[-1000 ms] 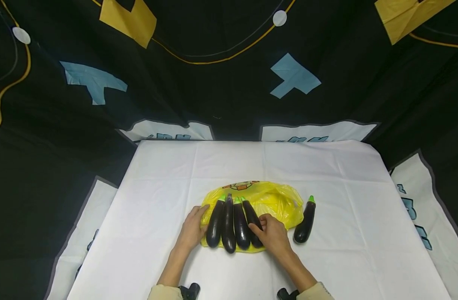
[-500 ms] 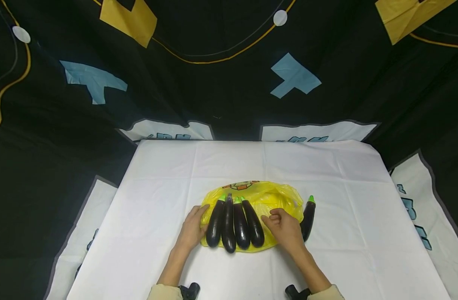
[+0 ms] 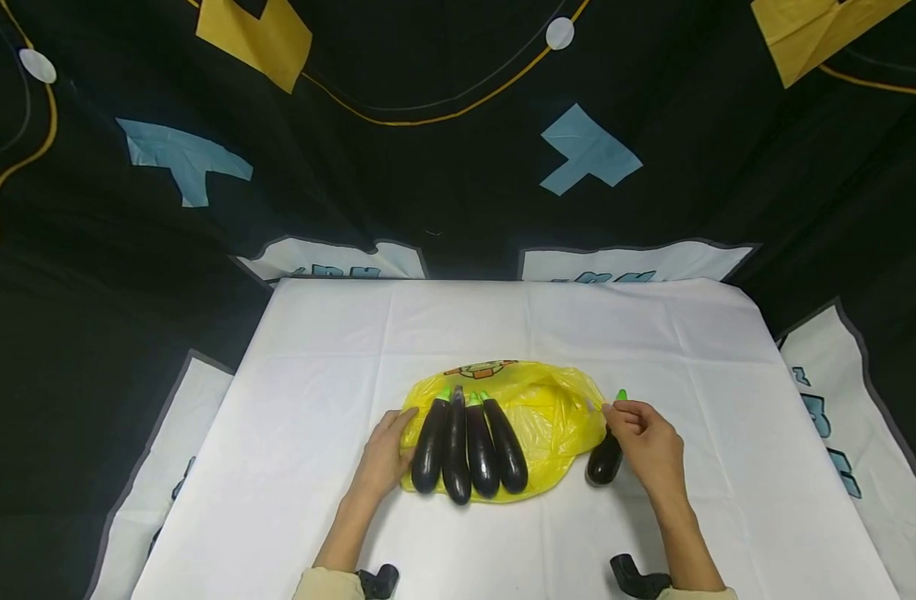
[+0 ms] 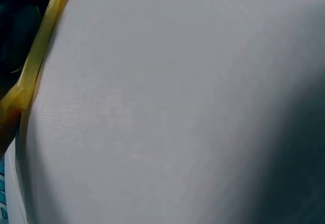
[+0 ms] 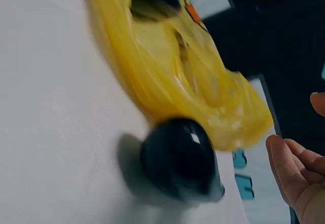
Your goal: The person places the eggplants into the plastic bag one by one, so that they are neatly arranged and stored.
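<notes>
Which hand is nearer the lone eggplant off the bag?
Right. The right hand is at the lone eggplant, fingers over its stem end. The left hand rests at the far edge of the yellow bag, past four other eggplants.

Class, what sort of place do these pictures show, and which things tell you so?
Probably a staged recording set, not a kitchen: a white-clothed table, a dark patterned backdrop draped behind it, and eggplants on a yellow plastic bag.

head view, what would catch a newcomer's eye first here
Four dark eggplants lie side by side on a bright yellow plastic bag at the middle of the white table. The left hand rests at the bag's left edge. The right hand is at a fifth eggplant lying just right of the bag.
</notes>
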Available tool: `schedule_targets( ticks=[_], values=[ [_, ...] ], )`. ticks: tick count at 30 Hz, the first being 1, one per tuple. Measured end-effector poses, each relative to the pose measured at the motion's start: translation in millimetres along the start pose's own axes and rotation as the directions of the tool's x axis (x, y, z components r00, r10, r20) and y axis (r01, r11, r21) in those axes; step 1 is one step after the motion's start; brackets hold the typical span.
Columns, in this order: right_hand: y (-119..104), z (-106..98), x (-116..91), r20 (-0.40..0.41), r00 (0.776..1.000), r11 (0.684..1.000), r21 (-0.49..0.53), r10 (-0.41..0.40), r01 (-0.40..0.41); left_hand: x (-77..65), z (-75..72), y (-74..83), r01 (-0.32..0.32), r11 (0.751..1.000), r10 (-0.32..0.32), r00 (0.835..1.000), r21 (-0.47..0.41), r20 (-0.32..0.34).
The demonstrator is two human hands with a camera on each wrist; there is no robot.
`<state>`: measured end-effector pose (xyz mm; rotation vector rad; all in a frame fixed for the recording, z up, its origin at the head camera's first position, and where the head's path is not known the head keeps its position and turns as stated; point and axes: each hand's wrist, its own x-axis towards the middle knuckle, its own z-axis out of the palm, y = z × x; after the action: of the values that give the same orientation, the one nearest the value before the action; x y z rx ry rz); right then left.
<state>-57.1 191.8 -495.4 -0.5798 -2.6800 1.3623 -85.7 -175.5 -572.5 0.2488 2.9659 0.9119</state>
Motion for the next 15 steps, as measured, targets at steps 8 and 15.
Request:
schedule_targets(
  ticks=[8,15],
  values=[
    [18,-16,9,-0.048,0.995,0.994,-0.052,0.090,-0.093,0.1,-0.3,0.4,0.011,1.000,-0.011,1.000,-0.004,0.008],
    [40,-10,10,0.034,0.987,0.979,-0.136,0.155,-0.149,0.5,-0.3,1.3,0.018,1.000,-0.018,1.000,0.005,0.011]
  ],
)
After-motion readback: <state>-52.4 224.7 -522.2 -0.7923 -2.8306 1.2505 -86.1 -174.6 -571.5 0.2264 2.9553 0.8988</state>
